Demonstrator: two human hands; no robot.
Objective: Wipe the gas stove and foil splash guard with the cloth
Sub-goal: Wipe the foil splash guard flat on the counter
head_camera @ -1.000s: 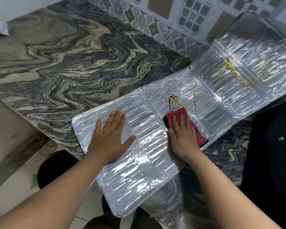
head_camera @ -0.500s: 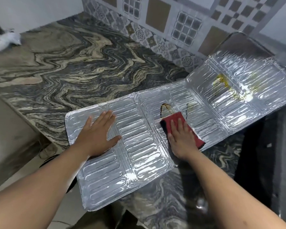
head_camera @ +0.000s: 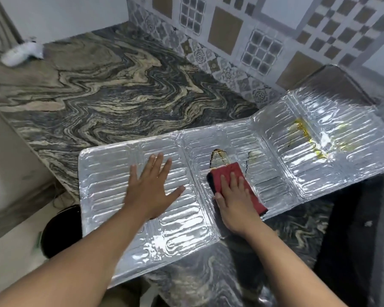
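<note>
The foil splash guard point(head_camera: 111, 173) lies unfolded flat across the marble counter, its near corner hanging past the edge. My left hand point(head_camera: 150, 187) presses flat on its left panel with fingers spread. My right hand point(head_camera: 235, 196) presses a folded red cloth point(head_camera: 235, 170) onto the middle panel with straight fingers. Just beyond the cloth are two brown burnt stains point(head_camera: 218, 157). The right panel carries a yellow greasy smear point(head_camera: 304, 134). The black gas stove point(head_camera: 359, 229) shows at the right edge, mostly out of view.
Swirled marble counter point(head_camera: 120, 96) stretches to the back left, with a patterned tile wall point(head_camera: 242, 34) behind. A white object point(head_camera: 20, 54) lies at the far left. A black round bin point(head_camera: 60, 231) stands on the floor below the counter edge.
The view has tilted up, showing more of the wall. Both hands stay pressed on the foil; the red cloth sits at about the same spot below the burnt stains.
</note>
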